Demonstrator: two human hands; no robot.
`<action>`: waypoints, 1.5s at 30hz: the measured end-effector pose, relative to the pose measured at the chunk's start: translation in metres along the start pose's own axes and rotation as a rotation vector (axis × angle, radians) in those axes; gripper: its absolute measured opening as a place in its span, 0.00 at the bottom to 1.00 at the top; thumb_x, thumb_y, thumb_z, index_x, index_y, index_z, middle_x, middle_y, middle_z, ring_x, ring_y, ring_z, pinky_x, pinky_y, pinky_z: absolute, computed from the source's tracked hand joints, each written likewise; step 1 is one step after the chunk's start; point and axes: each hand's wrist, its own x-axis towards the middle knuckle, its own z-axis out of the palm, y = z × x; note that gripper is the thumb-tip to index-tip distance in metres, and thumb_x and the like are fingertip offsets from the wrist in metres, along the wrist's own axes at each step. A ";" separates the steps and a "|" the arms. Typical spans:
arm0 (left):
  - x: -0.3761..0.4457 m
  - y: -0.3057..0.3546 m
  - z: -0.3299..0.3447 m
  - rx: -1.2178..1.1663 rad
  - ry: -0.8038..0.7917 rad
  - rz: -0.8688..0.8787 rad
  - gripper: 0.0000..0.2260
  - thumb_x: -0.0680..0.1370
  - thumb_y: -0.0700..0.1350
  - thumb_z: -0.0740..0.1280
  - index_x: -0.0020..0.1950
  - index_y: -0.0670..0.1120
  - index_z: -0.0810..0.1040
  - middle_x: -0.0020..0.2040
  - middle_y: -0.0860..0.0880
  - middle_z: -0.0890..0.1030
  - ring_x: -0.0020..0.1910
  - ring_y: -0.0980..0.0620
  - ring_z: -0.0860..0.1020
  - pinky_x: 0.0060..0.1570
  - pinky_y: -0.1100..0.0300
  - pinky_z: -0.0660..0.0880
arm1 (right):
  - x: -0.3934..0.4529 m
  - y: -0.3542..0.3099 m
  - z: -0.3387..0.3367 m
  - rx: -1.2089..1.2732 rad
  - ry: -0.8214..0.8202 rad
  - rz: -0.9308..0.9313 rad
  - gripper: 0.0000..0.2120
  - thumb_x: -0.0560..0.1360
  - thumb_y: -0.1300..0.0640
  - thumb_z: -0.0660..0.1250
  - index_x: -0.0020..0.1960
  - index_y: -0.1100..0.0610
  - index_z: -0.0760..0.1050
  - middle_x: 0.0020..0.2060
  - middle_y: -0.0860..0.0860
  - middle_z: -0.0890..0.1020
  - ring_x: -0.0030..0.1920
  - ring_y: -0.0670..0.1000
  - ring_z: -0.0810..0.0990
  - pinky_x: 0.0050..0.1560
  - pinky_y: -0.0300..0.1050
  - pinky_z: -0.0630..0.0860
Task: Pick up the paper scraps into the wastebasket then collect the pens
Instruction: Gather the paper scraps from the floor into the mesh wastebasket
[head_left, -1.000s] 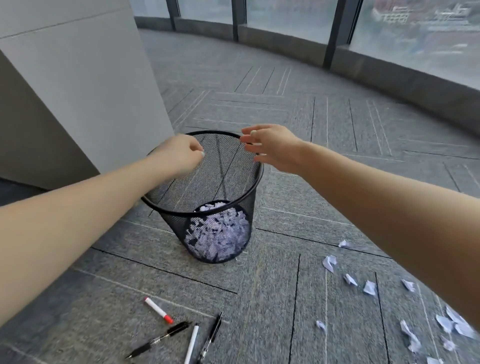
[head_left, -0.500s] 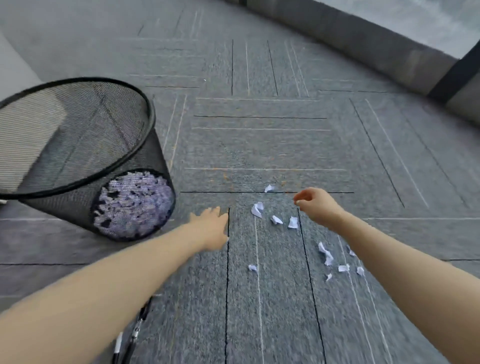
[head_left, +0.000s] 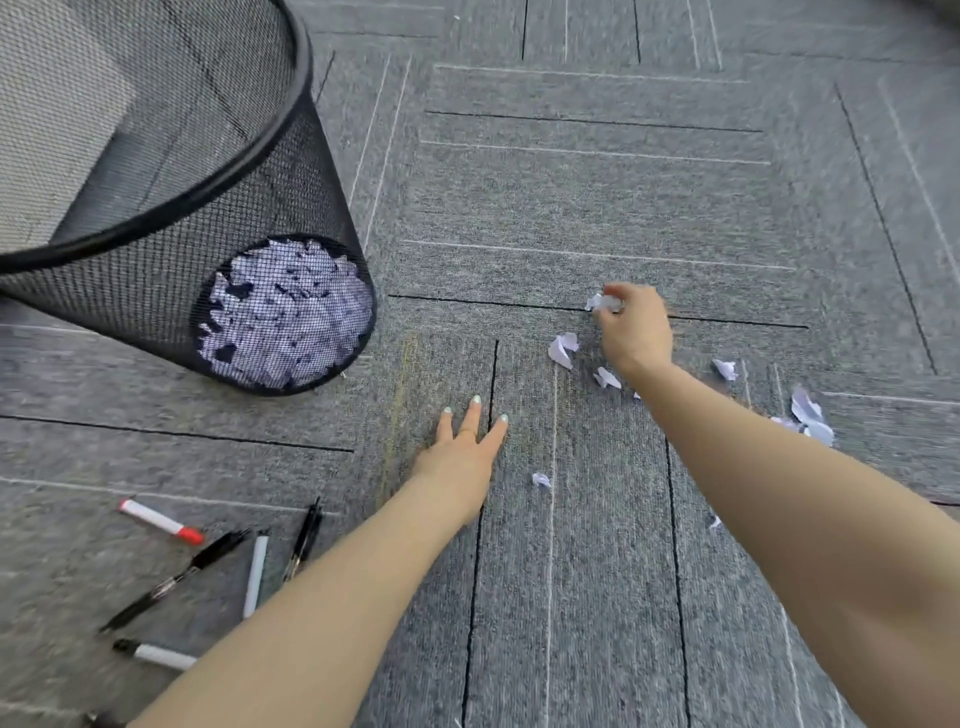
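On the carpet (head_left: 597, 208), the right hand (head_left: 636, 332), empty 0.5 s ago, now pinches a scrap (head_left: 597, 301). Left hand (head_left: 462, 457) lies flat, fingers spread. Basket (head_left: 291, 156) sits far left, pens (head_left: 208, 561) below it.

Grey carpet tile floor (head_left: 597, 197), thin pale and dark line pattern, even soft light
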 end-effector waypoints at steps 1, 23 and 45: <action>0.001 0.000 0.000 -0.002 0.002 0.003 0.40 0.77 0.30 0.59 0.75 0.55 0.37 0.75 0.48 0.33 0.75 0.39 0.39 0.62 0.47 0.70 | 0.004 0.002 0.003 -0.025 0.013 -0.027 0.15 0.77 0.56 0.61 0.63 0.55 0.73 0.62 0.54 0.73 0.55 0.54 0.76 0.55 0.51 0.74; -0.001 -0.004 -0.006 0.118 0.005 0.030 0.40 0.76 0.30 0.60 0.76 0.55 0.39 0.76 0.47 0.36 0.75 0.39 0.43 0.59 0.49 0.73 | -0.080 -0.003 0.003 0.010 -0.154 -0.306 0.04 0.74 0.63 0.66 0.43 0.60 0.78 0.43 0.52 0.80 0.42 0.47 0.75 0.51 0.45 0.77; 0.038 0.033 -0.051 0.113 -0.182 0.061 0.48 0.70 0.66 0.64 0.73 0.56 0.30 0.73 0.48 0.27 0.74 0.41 0.33 0.67 0.29 0.44 | -0.179 0.017 -0.069 -0.114 -0.337 -0.204 0.07 0.75 0.56 0.64 0.50 0.54 0.79 0.45 0.45 0.76 0.43 0.44 0.75 0.45 0.31 0.70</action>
